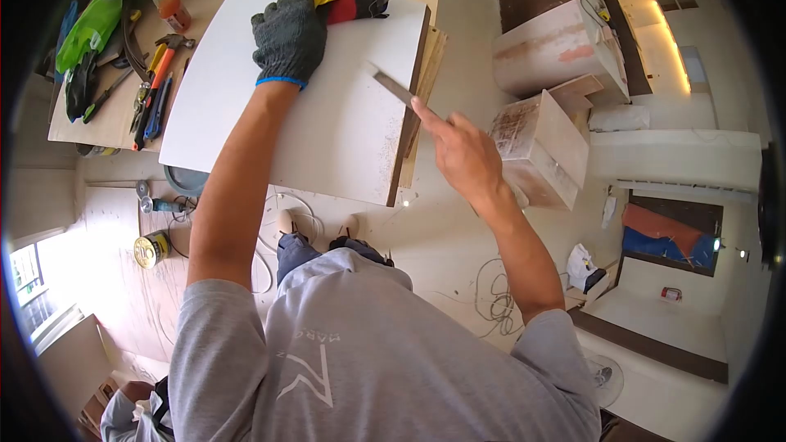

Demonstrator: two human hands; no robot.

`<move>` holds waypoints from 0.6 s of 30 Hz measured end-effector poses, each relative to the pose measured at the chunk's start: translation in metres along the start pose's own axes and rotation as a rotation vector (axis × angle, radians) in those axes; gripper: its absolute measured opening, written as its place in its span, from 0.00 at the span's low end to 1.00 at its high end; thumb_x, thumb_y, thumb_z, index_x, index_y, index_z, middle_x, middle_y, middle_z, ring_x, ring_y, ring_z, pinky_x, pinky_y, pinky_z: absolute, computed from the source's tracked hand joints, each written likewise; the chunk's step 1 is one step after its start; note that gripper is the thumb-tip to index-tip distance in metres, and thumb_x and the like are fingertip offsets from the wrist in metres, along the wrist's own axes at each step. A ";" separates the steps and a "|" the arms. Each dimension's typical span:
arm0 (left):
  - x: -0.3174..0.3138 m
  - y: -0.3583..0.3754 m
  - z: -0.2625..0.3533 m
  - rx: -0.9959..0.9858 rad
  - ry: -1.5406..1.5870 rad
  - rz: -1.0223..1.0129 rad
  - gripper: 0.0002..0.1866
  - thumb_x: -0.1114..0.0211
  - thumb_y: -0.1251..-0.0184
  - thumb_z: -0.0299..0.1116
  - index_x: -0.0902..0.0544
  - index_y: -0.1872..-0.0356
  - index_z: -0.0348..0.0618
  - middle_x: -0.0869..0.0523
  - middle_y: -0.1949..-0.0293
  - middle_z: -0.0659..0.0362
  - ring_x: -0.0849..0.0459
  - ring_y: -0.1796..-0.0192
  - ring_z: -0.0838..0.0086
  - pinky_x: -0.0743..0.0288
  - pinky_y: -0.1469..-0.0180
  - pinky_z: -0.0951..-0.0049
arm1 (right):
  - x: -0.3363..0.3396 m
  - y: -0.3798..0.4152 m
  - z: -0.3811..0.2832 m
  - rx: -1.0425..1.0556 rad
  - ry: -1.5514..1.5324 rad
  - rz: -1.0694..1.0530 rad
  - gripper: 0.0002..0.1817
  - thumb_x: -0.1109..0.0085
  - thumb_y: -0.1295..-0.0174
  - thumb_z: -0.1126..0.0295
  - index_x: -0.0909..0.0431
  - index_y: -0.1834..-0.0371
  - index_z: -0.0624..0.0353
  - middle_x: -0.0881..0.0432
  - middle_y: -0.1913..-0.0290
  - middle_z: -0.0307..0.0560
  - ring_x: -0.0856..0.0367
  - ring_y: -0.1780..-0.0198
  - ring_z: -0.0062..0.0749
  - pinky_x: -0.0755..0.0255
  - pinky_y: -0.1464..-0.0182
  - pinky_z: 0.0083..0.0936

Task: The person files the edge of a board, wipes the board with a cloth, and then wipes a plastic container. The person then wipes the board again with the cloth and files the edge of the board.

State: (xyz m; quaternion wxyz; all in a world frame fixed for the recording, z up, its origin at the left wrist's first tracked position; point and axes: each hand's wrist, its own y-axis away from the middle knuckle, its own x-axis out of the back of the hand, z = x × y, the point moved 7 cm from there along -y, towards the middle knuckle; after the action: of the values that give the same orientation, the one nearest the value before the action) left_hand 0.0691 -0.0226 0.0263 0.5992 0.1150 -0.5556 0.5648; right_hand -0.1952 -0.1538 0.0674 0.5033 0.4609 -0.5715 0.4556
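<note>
My left hand point(291, 41), in a dark grey knitted glove with a blue cuff, rests on a white panel point(221, 74) with its fingers apart. Right beside its fingertips lies a bundle of black, red and yellow cloth point(352, 0), at the panel's far edge. My bare right hand point(467, 151) is closed round a flat, dark metal file point(393, 88), index finger stretched along it. The file's far end lies over the panel near its brown right edge point(416, 74). Brownish dust speckles the panel below that spot.
Left on the wooden workbench point(115, 115) are a hammer point(168, 49), other hand tools, a bottle point(168, 8) and a green bag point(86, 29). Below stand a yellow can point(151, 250) and an angle grinder point(160, 205). Cables point(495, 295) cross the floor. A dusty box point(540, 151) stands right.
</note>
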 end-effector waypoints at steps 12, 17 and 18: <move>-0.005 -0.005 -0.006 -0.014 0.047 0.018 0.18 0.39 0.26 0.48 0.18 0.47 0.47 0.11 0.57 0.49 0.13 0.52 0.51 0.27 0.49 0.46 | 0.005 -0.004 0.000 -0.021 0.009 -0.058 0.30 0.44 0.31 0.77 0.24 0.26 0.37 0.29 0.73 0.48 0.22 0.73 0.44 0.25 0.68 0.41; 0.004 0.000 0.000 -0.005 -0.006 0.071 0.17 0.39 0.26 0.47 0.18 0.48 0.46 0.11 0.58 0.49 0.13 0.53 0.51 0.25 0.49 0.46 | 0.001 0.064 0.000 -0.013 -0.167 -0.079 0.31 0.44 0.29 0.74 0.27 0.24 0.33 0.24 0.70 0.55 0.20 0.71 0.51 0.24 0.67 0.46; 0.000 0.002 0.001 -0.020 0.019 0.054 0.17 0.39 0.26 0.47 0.17 0.49 0.46 0.11 0.58 0.49 0.13 0.53 0.50 0.25 0.49 0.47 | -0.003 0.041 0.003 -0.024 -0.152 -0.055 0.31 0.44 0.29 0.74 0.27 0.24 0.33 0.25 0.71 0.55 0.19 0.71 0.51 0.24 0.66 0.46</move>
State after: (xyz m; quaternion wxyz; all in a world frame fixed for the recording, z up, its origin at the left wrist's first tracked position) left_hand 0.0669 -0.0230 0.0256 0.5903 0.0885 -0.5585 0.5760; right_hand -0.2358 -0.1504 0.0619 0.4763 0.5036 -0.6005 0.3987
